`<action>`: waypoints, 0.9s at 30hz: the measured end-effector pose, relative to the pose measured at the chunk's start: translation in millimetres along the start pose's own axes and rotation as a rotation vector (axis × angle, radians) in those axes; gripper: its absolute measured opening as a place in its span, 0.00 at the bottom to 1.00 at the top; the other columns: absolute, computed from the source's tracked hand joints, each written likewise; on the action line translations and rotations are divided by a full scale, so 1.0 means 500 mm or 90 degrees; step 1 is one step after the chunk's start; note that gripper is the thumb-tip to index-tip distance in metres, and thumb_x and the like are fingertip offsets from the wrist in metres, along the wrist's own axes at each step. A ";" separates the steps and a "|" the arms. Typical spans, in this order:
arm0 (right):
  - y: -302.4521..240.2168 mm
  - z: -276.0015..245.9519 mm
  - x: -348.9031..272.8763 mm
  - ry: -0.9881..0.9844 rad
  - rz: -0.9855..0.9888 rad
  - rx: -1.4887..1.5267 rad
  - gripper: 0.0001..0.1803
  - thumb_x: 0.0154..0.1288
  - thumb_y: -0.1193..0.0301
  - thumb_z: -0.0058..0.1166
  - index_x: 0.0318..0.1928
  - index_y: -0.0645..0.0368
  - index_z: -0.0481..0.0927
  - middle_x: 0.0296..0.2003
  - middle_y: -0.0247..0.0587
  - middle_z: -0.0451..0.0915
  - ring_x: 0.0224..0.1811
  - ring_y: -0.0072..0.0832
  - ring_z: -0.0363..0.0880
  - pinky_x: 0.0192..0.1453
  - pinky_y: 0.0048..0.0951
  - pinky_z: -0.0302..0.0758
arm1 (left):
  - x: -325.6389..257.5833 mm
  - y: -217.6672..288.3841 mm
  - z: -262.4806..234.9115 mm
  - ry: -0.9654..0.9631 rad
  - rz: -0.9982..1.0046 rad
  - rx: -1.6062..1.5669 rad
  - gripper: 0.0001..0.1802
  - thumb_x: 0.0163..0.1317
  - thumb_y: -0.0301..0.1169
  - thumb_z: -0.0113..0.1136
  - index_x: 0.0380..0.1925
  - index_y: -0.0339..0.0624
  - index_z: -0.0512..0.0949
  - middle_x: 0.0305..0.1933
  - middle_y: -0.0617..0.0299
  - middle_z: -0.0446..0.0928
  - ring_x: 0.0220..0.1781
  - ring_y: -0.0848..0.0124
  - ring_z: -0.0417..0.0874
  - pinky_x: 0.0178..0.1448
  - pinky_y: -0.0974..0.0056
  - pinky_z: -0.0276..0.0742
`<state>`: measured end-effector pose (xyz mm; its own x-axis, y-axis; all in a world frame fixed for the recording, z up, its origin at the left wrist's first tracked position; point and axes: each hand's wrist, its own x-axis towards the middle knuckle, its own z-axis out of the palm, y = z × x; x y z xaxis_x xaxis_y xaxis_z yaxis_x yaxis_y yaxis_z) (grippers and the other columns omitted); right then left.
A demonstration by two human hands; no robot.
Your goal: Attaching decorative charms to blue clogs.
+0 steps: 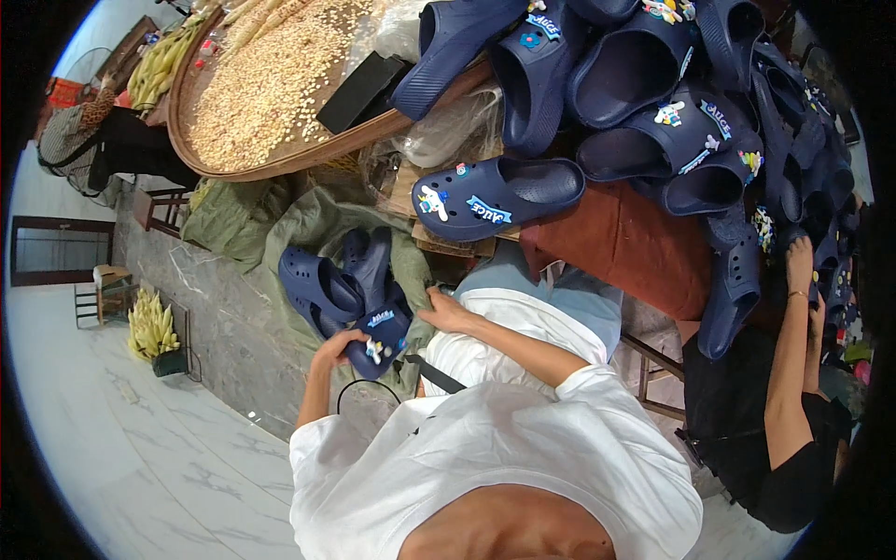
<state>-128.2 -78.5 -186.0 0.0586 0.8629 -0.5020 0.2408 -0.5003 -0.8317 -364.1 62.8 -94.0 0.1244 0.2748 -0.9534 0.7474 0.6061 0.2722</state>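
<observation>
My left hand [334, 352] grips a navy blue clog [381, 334] from below, over my lap. The clog has small colourful charms and a blue label stuck on its top. My right hand [445, 309] lies at the clog's right edge with its fingers bent. Whether it grips the clog is hidden. Just beyond the held clog, two plain navy clogs [327, 283] lie on a green sack [308, 219].
A decorated navy clog [495, 196] lies on the table edge, with a pile of navy clogs [672, 103] behind it. A co-worker in black reaches an arm [793, 327] toward the pile at right. A round tray of grain [271, 84] and corn cobs [152, 324] are at left.
</observation>
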 end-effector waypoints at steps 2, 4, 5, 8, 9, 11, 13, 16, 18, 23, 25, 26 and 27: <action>-0.020 -0.012 -0.036 -0.024 -0.029 0.031 0.32 0.61 0.63 0.54 0.59 0.71 0.63 0.53 0.64 0.72 0.55 0.48 0.76 0.58 0.38 0.72 | 0.042 -0.101 -0.100 0.062 0.088 0.042 0.40 0.40 0.42 0.71 0.53 0.30 0.74 0.47 0.55 0.78 0.49 0.65 0.79 0.56 0.62 0.73; -0.004 -0.031 -0.061 0.051 -0.125 0.028 0.25 0.63 0.67 0.52 0.57 0.67 0.66 0.50 0.59 0.73 0.52 0.45 0.77 0.55 0.37 0.73 | -0.057 -0.023 -0.130 0.133 0.127 0.240 0.49 0.36 0.40 0.72 0.61 0.28 0.67 0.53 0.52 0.75 0.58 0.62 0.73 0.62 0.62 0.67; -0.028 -0.056 -0.094 0.071 -0.162 0.021 0.19 0.64 0.70 0.50 0.55 0.63 0.70 0.47 0.54 0.73 0.49 0.44 0.77 0.54 0.38 0.74 | -0.108 0.006 -0.153 0.081 0.164 0.259 0.48 0.36 0.37 0.72 0.61 0.28 0.67 0.54 0.52 0.75 0.58 0.63 0.73 0.62 0.63 0.67; -0.064 -0.108 -0.151 0.125 -0.270 -0.016 0.16 0.64 0.70 0.50 0.52 0.62 0.71 0.44 0.52 0.74 0.48 0.45 0.76 0.51 0.44 0.72 | -0.285 0.120 -0.154 -0.018 0.247 0.248 0.47 0.34 0.29 0.71 0.61 0.28 0.66 0.56 0.53 0.75 0.58 0.65 0.73 0.63 0.65 0.66; -0.095 -0.132 -0.178 0.154 -0.293 -0.029 0.15 0.65 0.72 0.49 0.51 0.61 0.71 0.44 0.50 0.74 0.47 0.44 0.77 0.51 0.41 0.72 | -0.328 0.143 -0.149 -0.012 0.248 0.245 0.47 0.34 0.29 0.71 0.61 0.28 0.66 0.56 0.53 0.75 0.58 0.65 0.73 0.63 0.65 0.66; -0.150 -0.174 -0.223 0.185 -0.304 0.033 0.14 0.64 0.73 0.49 0.50 0.61 0.72 0.44 0.50 0.74 0.47 0.44 0.77 0.51 0.40 0.73 | -0.375 0.181 -0.144 0.048 0.376 0.193 0.48 0.32 0.25 0.70 0.62 0.29 0.66 0.57 0.54 0.74 0.58 0.64 0.74 0.65 0.65 0.64; -0.200 -0.215 -0.268 0.252 -0.338 0.135 0.11 0.62 0.77 0.51 0.46 0.62 0.74 0.42 0.49 0.74 0.44 0.44 0.77 0.49 0.38 0.73 | -0.353 0.198 -0.166 -0.010 0.435 0.124 0.49 0.30 0.23 0.69 0.62 0.28 0.66 0.58 0.52 0.74 0.59 0.63 0.74 0.67 0.64 0.63; -0.227 -0.275 -0.303 0.466 -0.418 0.016 0.10 0.60 0.79 0.52 0.44 0.62 0.74 0.41 0.48 0.74 0.43 0.43 0.76 0.48 0.38 0.72 | -0.300 0.246 -0.158 -0.163 0.518 -0.038 0.52 0.25 0.19 0.67 0.62 0.26 0.65 0.60 0.47 0.72 0.61 0.59 0.73 0.69 0.62 0.61; -0.237 -0.319 -0.309 0.631 -0.420 -0.111 0.11 0.59 0.81 0.53 0.43 0.63 0.74 0.40 0.48 0.73 0.43 0.42 0.74 0.46 0.37 0.71 | -0.276 0.290 -0.121 -0.284 0.536 -0.181 0.53 0.21 0.17 0.63 0.61 0.23 0.65 0.62 0.40 0.70 0.62 0.53 0.74 0.71 0.58 0.61; -0.234 -0.394 -0.288 0.707 -0.395 -0.215 0.18 0.56 0.77 0.57 0.48 0.64 0.73 0.45 0.51 0.72 0.47 0.46 0.72 0.56 0.41 0.66 | -0.233 0.350 -0.075 -0.362 0.520 -0.290 0.51 0.21 0.24 0.59 0.59 0.22 0.66 0.58 0.39 0.73 0.59 0.52 0.76 0.70 0.57 0.64; -0.216 -0.406 -0.268 0.693 -0.396 -0.334 0.19 0.57 0.74 0.58 0.50 0.64 0.74 0.46 0.50 0.74 0.48 0.46 0.72 0.56 0.39 0.66 | -0.208 0.360 -0.077 -0.365 0.510 -0.296 0.51 0.21 0.26 0.60 0.58 0.21 0.67 0.57 0.40 0.74 0.58 0.52 0.77 0.69 0.58 0.66; -0.204 -0.410 -0.262 0.693 -0.398 -0.336 0.19 0.57 0.74 0.58 0.50 0.64 0.74 0.46 0.50 0.74 0.48 0.46 0.72 0.56 0.39 0.66 | -0.191 0.360 -0.081 -0.364 0.501 -0.306 0.50 0.21 0.27 0.60 0.58 0.21 0.67 0.56 0.40 0.75 0.56 0.53 0.78 0.68 0.58 0.68; -0.190 -0.414 -0.257 0.644 -0.397 -0.334 0.18 0.57 0.73 0.58 0.48 0.63 0.74 0.44 0.49 0.75 0.47 0.46 0.72 0.56 0.39 0.65 | -0.150 0.360 -0.090 -0.383 0.495 -0.311 0.49 0.23 0.27 0.59 0.57 0.21 0.67 0.55 0.41 0.76 0.54 0.53 0.80 0.65 0.59 0.71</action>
<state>41.8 -126.7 6.5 0.4450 0.7253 0.5252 0.8272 -0.1083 -0.5513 -268.4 184.8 32.5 0.8473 0.3812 -0.3700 0.0039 0.6920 0.7218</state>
